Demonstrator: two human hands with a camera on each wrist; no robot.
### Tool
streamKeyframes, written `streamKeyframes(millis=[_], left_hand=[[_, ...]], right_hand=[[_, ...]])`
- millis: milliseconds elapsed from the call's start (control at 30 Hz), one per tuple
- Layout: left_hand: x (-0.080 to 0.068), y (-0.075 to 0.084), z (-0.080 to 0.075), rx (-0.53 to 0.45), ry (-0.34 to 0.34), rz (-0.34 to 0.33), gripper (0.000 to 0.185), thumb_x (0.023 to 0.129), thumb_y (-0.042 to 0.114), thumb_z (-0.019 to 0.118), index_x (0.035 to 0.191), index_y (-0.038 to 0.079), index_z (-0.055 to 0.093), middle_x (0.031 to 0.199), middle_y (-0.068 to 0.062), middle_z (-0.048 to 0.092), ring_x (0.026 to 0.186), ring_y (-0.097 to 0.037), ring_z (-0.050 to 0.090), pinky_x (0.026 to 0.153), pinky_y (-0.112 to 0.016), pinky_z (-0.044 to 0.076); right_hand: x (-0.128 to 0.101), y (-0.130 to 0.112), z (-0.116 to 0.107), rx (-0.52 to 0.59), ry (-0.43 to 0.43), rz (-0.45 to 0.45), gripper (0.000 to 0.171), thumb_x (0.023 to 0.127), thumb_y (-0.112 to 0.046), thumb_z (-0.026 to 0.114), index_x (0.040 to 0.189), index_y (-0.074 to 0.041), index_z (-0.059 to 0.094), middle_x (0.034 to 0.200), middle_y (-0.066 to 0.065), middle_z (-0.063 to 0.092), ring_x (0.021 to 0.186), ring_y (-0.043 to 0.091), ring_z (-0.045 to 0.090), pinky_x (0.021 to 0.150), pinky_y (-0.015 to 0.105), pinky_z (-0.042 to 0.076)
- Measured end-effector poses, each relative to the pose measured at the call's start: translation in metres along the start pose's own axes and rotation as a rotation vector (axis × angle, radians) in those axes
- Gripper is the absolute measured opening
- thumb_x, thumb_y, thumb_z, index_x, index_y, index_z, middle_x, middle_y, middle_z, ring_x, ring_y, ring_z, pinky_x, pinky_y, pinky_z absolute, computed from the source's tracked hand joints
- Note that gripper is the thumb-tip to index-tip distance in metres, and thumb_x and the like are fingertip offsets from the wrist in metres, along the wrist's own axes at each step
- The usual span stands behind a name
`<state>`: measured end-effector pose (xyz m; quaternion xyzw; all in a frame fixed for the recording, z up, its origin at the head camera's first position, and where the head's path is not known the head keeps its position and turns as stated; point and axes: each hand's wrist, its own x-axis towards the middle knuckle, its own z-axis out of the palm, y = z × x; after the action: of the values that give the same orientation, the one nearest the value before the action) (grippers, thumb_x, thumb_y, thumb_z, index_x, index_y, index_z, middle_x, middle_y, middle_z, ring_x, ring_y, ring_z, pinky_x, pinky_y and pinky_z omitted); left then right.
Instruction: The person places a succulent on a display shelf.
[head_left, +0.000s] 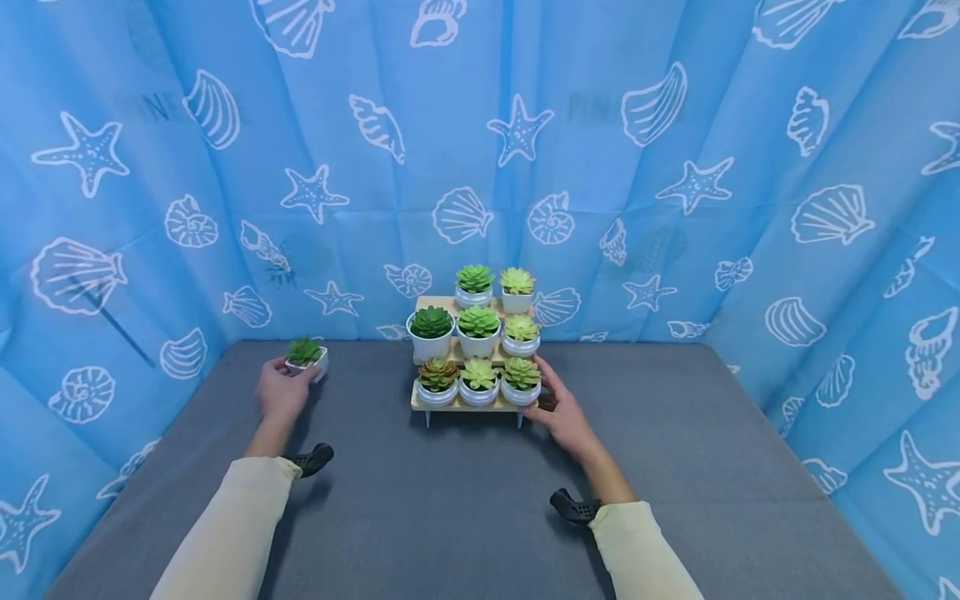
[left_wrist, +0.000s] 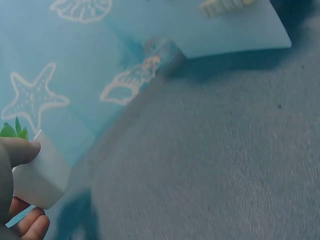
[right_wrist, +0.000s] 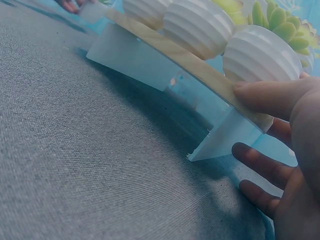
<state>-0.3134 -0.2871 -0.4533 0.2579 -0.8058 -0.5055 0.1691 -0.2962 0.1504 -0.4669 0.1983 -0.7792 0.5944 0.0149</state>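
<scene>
My left hand (head_left: 283,390), at the far left of the table, grips a small green succulent in a white square pot (left_wrist: 45,172). Its thumb lies against the pot's side, with fingers underneath. At the table's middle stands a three-tier wooden plant stand (head_left: 433,303) on pale legs. My right hand (head_left: 564,417) pinches the right end of its lowest board (right_wrist: 185,60), thumb on the front edge. The lower fingers spread beside the leg (right_wrist: 220,137). Right above the thumb sits a ribbed white pot (right_wrist: 260,52) with a light green succulent.
Potted succulents fill the stand: two on top, three in the middle and three below, including a dark green one (head_left: 431,322) and a reddish one (head_left: 438,375). A grey cloth (head_left: 450,500) covers the table. Blue seashell-print curtains (head_left: 480,167) hang behind and at both sides.
</scene>
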Motion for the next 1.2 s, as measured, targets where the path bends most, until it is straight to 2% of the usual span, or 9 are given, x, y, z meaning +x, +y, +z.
streamKeyframes(millis=[167,300,433,533,733,1000,1200], left_hand=[[-0.001,0.016,0.004,-0.038,-0.048,0.039,0.068,0.092,0.032,0.067,0.144,-0.001,0.037,0.137,-0.023,0.047,0.124,-0.035,0.047,0.097,-0.047,0.045],[-0.002,0.023,0.005,-0.074,-0.075,0.098,0.068,0.093,0.032,0.066,0.144,-0.002,0.037,0.136,-0.024,0.047,0.124,-0.035,0.046,0.098,-0.047,0.044],[-0.003,0.034,0.005,-0.094,-0.138,0.168,0.070,0.096,0.032,0.063,0.147,-0.003,0.032,0.139,-0.026,0.043,0.127,-0.038,0.044,0.101,-0.048,0.042],[-0.004,0.043,0.003,-0.057,-0.192,0.211,0.071,0.097,0.034,0.060,0.149,-0.002,0.028,0.144,-0.026,0.040,0.130,-0.039,0.043,0.102,-0.049,0.041],[-0.005,0.067,0.003,-0.024,-0.292,0.287,0.075,0.098,0.038,0.058,0.152,0.000,0.023,0.147,-0.026,0.036,0.128,-0.039,0.045,0.100,-0.051,0.042],[-0.005,0.090,0.011,-0.036,-0.402,0.358,0.078,0.098,0.039,0.058,0.153,0.001,0.020,0.149,-0.026,0.033,0.130,-0.040,0.042,0.101,-0.053,0.041],[-0.006,0.106,0.017,-0.024,-0.432,0.383,0.077,0.098,0.041,0.057,0.154,0.003,0.020,0.149,-0.024,0.034,0.131,-0.039,0.041,0.100,-0.053,0.041]], right_hand=[[0.005,0.025,-0.001,0.001,0.023,-0.016,0.085,0.087,-0.001,0.071,0.155,-0.014,0.023,0.142,0.028,0.043,0.111,0.041,0.055,0.091,0.046,0.046],[0.006,0.025,0.000,-0.004,0.020,-0.014,0.085,0.087,-0.001,0.071,0.156,-0.014,0.023,0.142,0.027,0.043,0.111,0.040,0.055,0.091,0.045,0.045],[0.003,0.013,0.000,0.000,0.007,-0.030,0.083,0.087,0.001,0.070,0.155,-0.007,0.022,0.140,0.031,0.043,0.111,0.043,0.054,0.091,0.046,0.046],[0.000,-0.002,0.001,-0.008,-0.003,-0.032,0.081,0.086,0.003,0.069,0.153,-0.001,0.022,0.138,0.033,0.044,0.112,0.045,0.053,0.091,0.046,0.046],[-0.003,-0.014,0.002,-0.028,0.007,-0.020,0.080,0.086,0.006,0.068,0.152,0.001,0.023,0.136,0.033,0.045,0.111,0.045,0.053,0.091,0.046,0.045],[0.005,0.019,0.001,-0.016,0.020,-0.020,0.084,0.087,0.001,0.070,0.155,-0.010,0.022,0.140,0.029,0.044,0.114,0.041,0.054,0.094,0.050,0.044],[0.006,0.026,0.001,-0.005,0.032,-0.031,0.084,0.087,-0.001,0.071,0.155,-0.014,0.024,0.140,0.027,0.045,0.115,0.041,0.053,0.095,0.050,0.043]])
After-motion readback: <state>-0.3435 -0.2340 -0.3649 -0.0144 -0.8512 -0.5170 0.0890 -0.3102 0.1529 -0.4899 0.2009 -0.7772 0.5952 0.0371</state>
